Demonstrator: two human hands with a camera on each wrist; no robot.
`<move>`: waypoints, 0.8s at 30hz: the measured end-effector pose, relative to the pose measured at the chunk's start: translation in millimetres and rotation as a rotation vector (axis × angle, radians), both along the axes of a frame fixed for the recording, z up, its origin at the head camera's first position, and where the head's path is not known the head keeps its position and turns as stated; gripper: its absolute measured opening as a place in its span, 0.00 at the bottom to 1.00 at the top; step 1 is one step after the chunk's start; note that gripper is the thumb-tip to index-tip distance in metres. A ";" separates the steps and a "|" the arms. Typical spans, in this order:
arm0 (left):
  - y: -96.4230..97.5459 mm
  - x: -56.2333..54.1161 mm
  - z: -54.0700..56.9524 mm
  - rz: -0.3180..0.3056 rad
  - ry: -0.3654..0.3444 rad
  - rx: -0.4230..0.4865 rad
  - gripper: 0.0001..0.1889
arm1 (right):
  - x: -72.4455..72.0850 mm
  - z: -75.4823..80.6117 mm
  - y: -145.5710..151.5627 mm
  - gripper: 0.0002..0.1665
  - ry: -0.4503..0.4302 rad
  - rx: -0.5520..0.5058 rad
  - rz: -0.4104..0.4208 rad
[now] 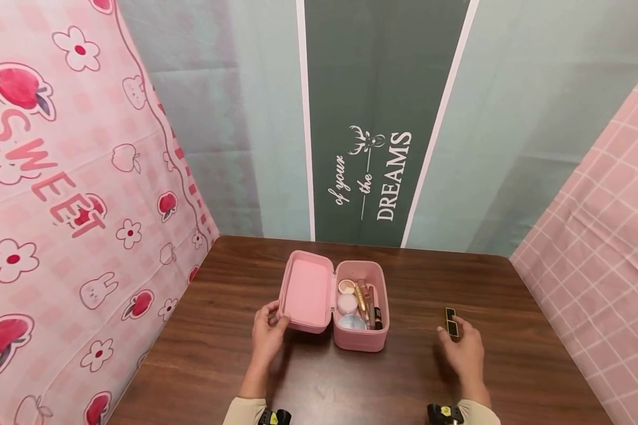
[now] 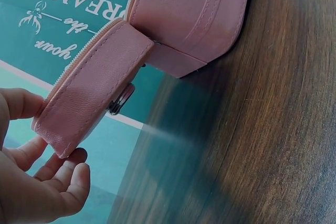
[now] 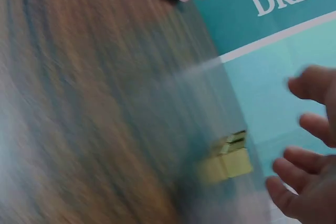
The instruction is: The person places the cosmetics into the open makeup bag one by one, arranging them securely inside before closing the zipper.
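A pink zippered makeup case stands unzipped on the table, its lid swung out to the left. My left hand pinches the lid's near left corner between thumb and fingers, as the left wrist view shows from the side. Inside the case lie a gold tube, a pale round jar, a silvery round compact and several slim tubes. To the right, my right hand is beside a small black-and-gold rectangular item. Its fingers are parted and stand apart from that item in the right wrist view.
The brown wooden table ends at a green cloth backdrop with white lettering. Pink printed cloth hangs on the left, and pink checked cloth on the right.
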State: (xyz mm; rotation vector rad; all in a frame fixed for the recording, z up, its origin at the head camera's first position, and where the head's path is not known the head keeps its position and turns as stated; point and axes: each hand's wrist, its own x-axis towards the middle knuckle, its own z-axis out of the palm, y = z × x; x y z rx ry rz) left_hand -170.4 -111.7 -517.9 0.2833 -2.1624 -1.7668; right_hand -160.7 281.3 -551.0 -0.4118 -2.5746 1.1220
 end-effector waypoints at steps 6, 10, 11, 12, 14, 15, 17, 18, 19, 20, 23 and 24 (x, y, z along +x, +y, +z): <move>-0.4 -0.1 -0.5 -0.016 0.003 0.023 0.19 | -5.0 -8.5 -5.9 0.28 0.095 -0.187 -0.200; -1.3 -0.3 -2.3 -0.033 0.002 0.063 0.19 | -9.6 -15.8 -7.1 0.32 0.086 -0.311 -0.279; -1.9 -0.2 -2.9 -0.039 0.002 0.071 0.19 | -10.2 -17.9 -7.3 0.33 0.072 -0.326 -0.289; -1.1 1.8 2.3 -0.043 -0.003 0.077 0.19 | -10.7 -20.0 -7.1 0.35 0.056 -0.334 -0.298; -1.5 1.9 2.0 -0.053 -0.003 0.084 0.19 | -12.4 -22.6 -5.7 0.38 0.018 -0.328 -0.306; -1.7 2.0 2.1 -0.054 -0.003 0.082 0.19 | -13.7 -23.2 -4.7 0.39 -0.002 -0.318 -0.302; -2.2 1.8 2.0 -0.053 -0.008 0.077 0.19 | -16.8 -23.2 -2.5 0.41 -0.037 -0.287 -0.289; -2.4 1.7 2.0 -0.051 -0.010 0.073 0.19 | -18.5 -22.5 -1.3 0.41 -0.051 -0.275 -0.284; -3.6 -0.4 -3.5 -0.049 -0.006 0.069 0.19 | -20.1 -21.5 -0.3 0.41 -0.067 -0.265 -0.277; -3.9 -0.3 -3.4 -0.047 -0.008 0.066 0.19 | -21.4 -20.5 0.5 0.40 -0.082 -0.256 -0.270; -4.5 -0.6 -3.8 -0.044 -0.008 0.057 0.19 | -24.5 -19.7 1.9 0.39 -0.121 -0.222 -0.267; -4.7 -0.8 -3.8 -0.044 -0.008 0.055 0.19 | -25.4 -19.7 2.4 0.39 -0.135 -0.216 -0.268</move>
